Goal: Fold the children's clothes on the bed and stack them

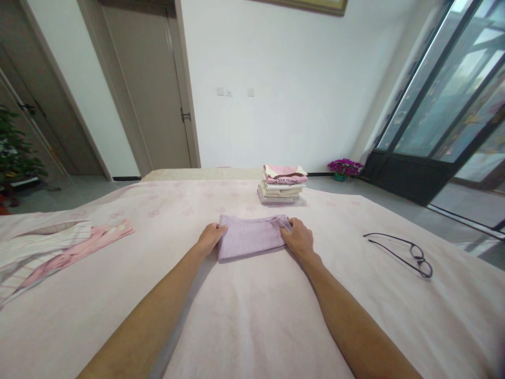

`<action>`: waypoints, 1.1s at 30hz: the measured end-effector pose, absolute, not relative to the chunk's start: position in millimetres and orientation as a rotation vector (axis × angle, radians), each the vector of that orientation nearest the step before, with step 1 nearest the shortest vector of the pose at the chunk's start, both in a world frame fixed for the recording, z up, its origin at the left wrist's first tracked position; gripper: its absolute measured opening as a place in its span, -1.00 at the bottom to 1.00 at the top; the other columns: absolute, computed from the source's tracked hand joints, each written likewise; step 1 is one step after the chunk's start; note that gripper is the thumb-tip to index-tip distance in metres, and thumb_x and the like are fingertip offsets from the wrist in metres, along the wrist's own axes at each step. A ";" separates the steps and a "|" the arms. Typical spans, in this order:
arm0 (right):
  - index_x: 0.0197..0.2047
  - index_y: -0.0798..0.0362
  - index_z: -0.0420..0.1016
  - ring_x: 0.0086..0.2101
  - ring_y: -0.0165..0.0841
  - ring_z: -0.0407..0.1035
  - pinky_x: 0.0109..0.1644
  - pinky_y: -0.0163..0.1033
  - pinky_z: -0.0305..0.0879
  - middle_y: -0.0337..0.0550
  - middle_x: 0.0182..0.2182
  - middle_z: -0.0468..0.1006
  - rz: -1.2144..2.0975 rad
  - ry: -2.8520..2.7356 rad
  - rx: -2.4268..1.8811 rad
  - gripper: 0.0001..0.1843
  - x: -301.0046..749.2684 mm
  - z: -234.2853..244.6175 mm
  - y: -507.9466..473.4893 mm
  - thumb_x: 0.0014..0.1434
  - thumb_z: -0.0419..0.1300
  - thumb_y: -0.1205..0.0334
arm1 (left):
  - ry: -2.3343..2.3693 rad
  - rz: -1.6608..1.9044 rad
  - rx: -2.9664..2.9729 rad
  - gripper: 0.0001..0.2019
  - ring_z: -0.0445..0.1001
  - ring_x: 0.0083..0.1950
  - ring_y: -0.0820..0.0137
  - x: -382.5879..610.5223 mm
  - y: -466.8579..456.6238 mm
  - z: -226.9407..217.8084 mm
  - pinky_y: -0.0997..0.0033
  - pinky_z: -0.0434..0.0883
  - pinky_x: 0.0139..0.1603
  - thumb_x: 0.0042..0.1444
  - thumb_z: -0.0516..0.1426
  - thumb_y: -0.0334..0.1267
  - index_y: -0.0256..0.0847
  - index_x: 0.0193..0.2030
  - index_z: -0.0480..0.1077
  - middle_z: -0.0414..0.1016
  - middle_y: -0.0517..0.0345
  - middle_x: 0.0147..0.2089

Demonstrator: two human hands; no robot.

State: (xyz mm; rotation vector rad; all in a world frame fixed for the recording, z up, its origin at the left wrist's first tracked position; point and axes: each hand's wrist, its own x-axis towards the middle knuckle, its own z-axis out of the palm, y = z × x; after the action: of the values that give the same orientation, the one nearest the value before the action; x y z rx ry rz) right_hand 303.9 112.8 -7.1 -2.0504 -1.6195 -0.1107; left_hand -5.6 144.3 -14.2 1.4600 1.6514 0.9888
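A folded lilac ribbed garment (252, 239) is held between my two hands, low over the pink bedspread (244, 321); whether it touches the cloth below is hard to make out. My left hand (211, 237) pinches its left edge, thumb on top. At the right edge my right hand (299, 235) grips it with the thumb over the upper face and the fingers behind, mostly hidden. Just beyond stands a neat stack of folded clothes (281, 192), a pink printed piece on top.
Black-framed glasses (418, 258) lie unfolded to the right. Loose striped clothes (47, 242) and a pink garment (98, 239) spread over the left side. Behind the far edge are a white wall (284, 121) and a potted purple plant (344, 167).
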 end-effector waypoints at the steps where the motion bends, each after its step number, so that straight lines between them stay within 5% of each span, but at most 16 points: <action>1: -0.04 0.04 0.44 -0.09 -0.13 0.43 -0.01 -0.11 0.21 0.01 -0.09 0.55 -0.090 -1.600 -2.022 -0.64 303.1 -6.7 112.1 0.15 0.17 0.05 | 1.675 0.990 1.476 -0.68 0.50 -0.35 0.22 -5.0 144.4 -15.5 0.39 0.27 -0.45 0.03 0.22 -0.03 -0.31 -0.35 0.46 0.51 0.00 -0.45; 7: -0.04 -0.02 0.35 -0.14 -0.23 0.44 -0.09 -0.21 0.27 -0.13 -0.12 0.54 0.199 -1.472 -1.776 -0.60 278.8 -3.0 108.0 0.07 0.24 0.05 | 1.868 0.992 1.600 -0.67 0.50 -0.18 0.21 -40.3 138.4 -14.2 0.38 0.30 -0.28 0.17 0.04 0.00 -0.25 -0.22 0.41 0.55 -0.04 -0.21; 21: -0.04 0.00 0.37 -0.12 -0.25 0.43 -0.08 -0.25 0.26 -0.10 -0.11 0.54 0.368 -1.729 -1.741 -0.64 222.7 -8.4 95.1 0.13 0.19 0.04 | 2.221 0.562 1.953 -0.50 0.48 0.09 0.10 -120.8 102.2 -2.6 0.22 0.37 0.02 0.21 0.02 -0.02 -0.21 0.22 0.29 0.47 -0.14 0.14; 28: 0.01 0.00 0.36 -0.04 -0.23 0.41 -0.01 -0.24 0.26 -0.07 -0.03 0.52 0.322 -1.730 -1.796 -0.62 218.3 -6.2 90.2 0.17 0.17 0.02 | 1.849 0.665 2.405 -0.52 0.21 0.38 0.25 -97.6 97.9 -0.6 0.28 0.10 0.40 0.35 -0.12 -0.10 -0.24 0.29 0.28 0.31 -0.05 0.34; 33: 0.04 0.00 0.37 -0.03 -0.23 0.41 0.00 -0.24 0.24 -0.09 -0.01 0.53 0.289 -1.755 -1.814 -0.60 220.0 -9.3 90.9 0.19 0.16 0.00 | 1.736 0.385 2.534 -0.41 -0.05 0.50 0.08 -82.1 91.5 -18.7 0.01 -0.10 0.45 0.32 -0.05 0.00 -0.26 0.39 0.18 0.06 -0.12 0.47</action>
State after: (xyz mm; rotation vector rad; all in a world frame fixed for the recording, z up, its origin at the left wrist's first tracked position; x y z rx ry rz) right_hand 220.0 90.9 -9.3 -1.8139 -1.7550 0.2885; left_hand -82.1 91.5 -18.7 2.5341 1.7357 0.3846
